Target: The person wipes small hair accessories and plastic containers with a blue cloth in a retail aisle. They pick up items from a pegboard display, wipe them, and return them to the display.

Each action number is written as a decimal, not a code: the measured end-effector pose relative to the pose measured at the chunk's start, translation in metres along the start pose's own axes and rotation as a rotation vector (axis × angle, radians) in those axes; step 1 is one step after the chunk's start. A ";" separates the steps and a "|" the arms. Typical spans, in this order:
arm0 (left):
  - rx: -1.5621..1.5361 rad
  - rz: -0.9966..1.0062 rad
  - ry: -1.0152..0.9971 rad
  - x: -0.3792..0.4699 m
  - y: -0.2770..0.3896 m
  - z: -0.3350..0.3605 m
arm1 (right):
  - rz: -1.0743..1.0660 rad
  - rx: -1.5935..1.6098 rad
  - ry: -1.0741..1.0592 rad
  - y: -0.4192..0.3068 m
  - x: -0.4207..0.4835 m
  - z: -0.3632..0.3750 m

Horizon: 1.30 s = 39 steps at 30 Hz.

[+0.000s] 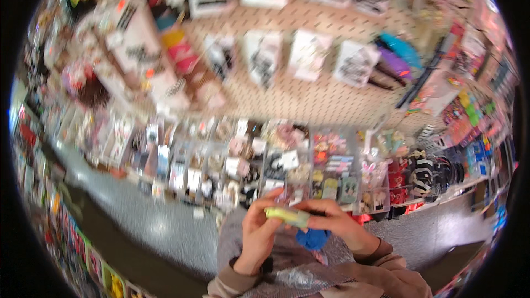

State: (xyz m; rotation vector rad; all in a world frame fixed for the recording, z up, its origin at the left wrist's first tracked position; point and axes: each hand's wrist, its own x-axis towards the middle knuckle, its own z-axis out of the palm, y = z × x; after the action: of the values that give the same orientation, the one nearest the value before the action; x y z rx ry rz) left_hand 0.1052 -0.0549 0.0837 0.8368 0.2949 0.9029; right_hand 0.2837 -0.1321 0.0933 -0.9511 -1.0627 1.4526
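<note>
Between my two hands is a small flat yellow-green packet (287, 217), held in front of my body; its exact kind is blurred. My left hand (261, 225) grips its left end with thumb and fingers. On the right end, the fingers and thumb of my right hand (331, 219) are closed. Just below the packet, near my right hand, is a blue crumpled thing (313, 239), and I cannot tell whether it is held or hangs. A clear plastic wrapping (295, 277) lies lower down against my clothing.
Clear divided bins (248, 157) of hair accessories line a shelf ahead. Behind them rises a pegboard (265, 105) with carded goods (310, 54). Striped and dark headbands (422, 174) stand at the right. Grey floor (161, 223) shows below, with another goods rack (78, 244) at lower left.
</note>
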 end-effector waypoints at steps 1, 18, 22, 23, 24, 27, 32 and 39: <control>0.102 -0.001 0.023 0.002 0.000 0.001 | 0.008 -0.014 0.024 -0.005 -0.004 -0.002; -0.026 -0.111 0.208 -0.015 0.020 -0.150 | -1.154 -0.862 1.247 -0.269 -0.151 -0.094; -0.061 -0.262 0.405 -0.014 0.036 -0.189 | -1.173 -1.159 1.564 -0.326 -0.171 -0.120; -0.055 -0.228 0.383 -0.013 0.037 -0.195 | -1.151 -1.185 1.621 -0.337 -0.175 -0.127; -0.049 -0.194 0.361 -0.014 0.038 -0.201 | -1.127 -1.210 1.676 -0.348 -0.178 -0.133; -0.030 -0.096 0.300 -0.019 0.034 -0.212 | -1.077 -1.276 1.814 -0.371 -0.184 -0.149; -0.189 -0.213 0.067 -0.018 0.045 -0.219 | -1.113 -1.268 1.790 -0.388 -0.176 -0.164; -0.053 -0.096 0.315 -0.028 0.044 -0.211 | -1.026 -1.250 1.853 -0.395 -0.162 -0.170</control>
State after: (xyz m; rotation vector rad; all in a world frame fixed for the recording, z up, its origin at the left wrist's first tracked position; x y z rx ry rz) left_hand -0.0533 0.0469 -0.0247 0.6248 0.5780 0.9474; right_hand 0.5791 -0.2512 0.4252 -1.5245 -0.5300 -1.1848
